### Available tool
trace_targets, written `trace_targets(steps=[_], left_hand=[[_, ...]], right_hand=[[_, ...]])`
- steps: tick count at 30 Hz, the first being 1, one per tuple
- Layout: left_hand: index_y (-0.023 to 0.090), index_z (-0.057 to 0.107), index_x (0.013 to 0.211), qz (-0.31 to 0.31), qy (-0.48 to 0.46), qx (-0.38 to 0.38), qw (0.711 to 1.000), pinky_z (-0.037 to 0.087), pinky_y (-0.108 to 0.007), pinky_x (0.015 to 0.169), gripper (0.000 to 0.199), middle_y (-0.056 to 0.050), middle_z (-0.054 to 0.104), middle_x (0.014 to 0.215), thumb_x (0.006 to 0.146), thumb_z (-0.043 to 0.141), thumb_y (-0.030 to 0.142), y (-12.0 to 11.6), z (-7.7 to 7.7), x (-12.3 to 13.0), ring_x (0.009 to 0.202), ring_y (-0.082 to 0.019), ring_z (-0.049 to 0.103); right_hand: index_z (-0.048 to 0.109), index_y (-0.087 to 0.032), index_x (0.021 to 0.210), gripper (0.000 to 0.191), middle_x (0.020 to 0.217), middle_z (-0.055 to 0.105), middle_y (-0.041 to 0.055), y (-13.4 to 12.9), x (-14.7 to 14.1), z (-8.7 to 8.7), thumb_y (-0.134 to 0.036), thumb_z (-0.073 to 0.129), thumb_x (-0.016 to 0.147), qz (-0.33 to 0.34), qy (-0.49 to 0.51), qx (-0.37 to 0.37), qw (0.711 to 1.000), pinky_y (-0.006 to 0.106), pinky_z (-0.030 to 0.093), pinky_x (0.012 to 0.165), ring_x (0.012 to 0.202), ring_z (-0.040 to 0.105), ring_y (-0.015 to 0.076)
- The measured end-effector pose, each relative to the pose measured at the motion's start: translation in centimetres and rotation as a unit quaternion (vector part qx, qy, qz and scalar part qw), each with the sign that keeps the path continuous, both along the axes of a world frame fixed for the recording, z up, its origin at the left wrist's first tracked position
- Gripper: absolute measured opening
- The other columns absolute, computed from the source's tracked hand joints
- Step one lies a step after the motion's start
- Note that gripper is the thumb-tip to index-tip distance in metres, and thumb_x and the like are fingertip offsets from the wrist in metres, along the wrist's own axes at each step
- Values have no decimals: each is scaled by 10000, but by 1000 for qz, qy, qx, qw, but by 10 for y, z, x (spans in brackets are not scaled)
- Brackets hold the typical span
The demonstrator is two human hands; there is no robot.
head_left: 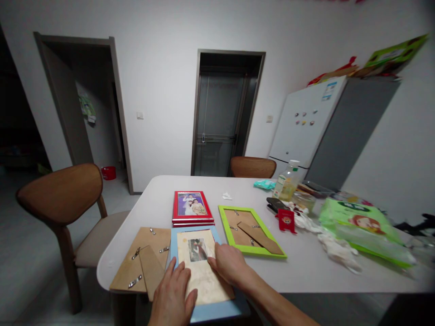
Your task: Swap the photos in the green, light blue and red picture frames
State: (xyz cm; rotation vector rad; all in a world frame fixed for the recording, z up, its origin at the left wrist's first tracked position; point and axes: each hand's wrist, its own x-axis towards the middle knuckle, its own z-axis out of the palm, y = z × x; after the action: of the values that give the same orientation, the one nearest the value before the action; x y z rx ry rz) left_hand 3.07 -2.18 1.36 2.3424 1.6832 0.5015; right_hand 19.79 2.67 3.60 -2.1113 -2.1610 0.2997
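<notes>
A light blue picture frame (217, 309) lies at the near table edge. On it rests a cream paper sheet (204, 283) with a small printed picture of a figure in a red dress. My left hand (172, 290) lies with fingers apart over the left side of the sheet and frame. The fingers of my right hand (231, 265) are curled at the sheet's right edge, thumb on top, gripping it. Left of the frame lies a brown backing board (127, 267) with metal clips and a stand leg. A green picture frame (268, 235) lies back side up to the right.
Beyond the blue frame are stacked red picture frames (176, 208) with a photo. To the right stand a bottle (287, 183), a small red booklet (286, 221), crumpled tissues (336, 249) and a green tissue pack (363, 222). A wooden chair (64, 194) stands at left.
</notes>
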Motion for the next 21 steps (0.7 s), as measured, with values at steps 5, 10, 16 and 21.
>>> trace_targets(steps=[5,10,16,21], left_hand=[[170,542,1009,4,-13,-9,1000,299,-366,951,306,-69,497,1205,717,454,194,-3,0,1,1229,-223,249],[188,571,918,-13,1,-15,1000,285,-344,964,227,-39,496,1208,730,459,246,-2,0,3,1235,-223,233],[186,577,895,-12,22,-25,999,318,-351,945,219,-35,474,1231,731,446,248,-1,7,4,1234,-237,233],[168,560,958,-27,25,-25,999,284,-353,972,266,-53,461,1242,735,437,245,-2,7,1,1237,-238,225]], right_hand=[[585,-125,899,276,869,623,152,0,-3,-6,-291,410,763,32,-61,22,997,313,399,688,822,579,240],[493,-158,1077,394,926,582,121,2,9,-8,-329,455,725,30,-53,88,994,330,388,671,810,554,243],[426,-234,1158,463,1230,391,85,14,-4,-11,-329,490,710,145,-5,183,972,338,262,852,1070,364,242],[519,-173,1013,366,1006,501,105,30,-15,-20,-395,439,734,96,7,153,984,323,286,775,931,415,228]])
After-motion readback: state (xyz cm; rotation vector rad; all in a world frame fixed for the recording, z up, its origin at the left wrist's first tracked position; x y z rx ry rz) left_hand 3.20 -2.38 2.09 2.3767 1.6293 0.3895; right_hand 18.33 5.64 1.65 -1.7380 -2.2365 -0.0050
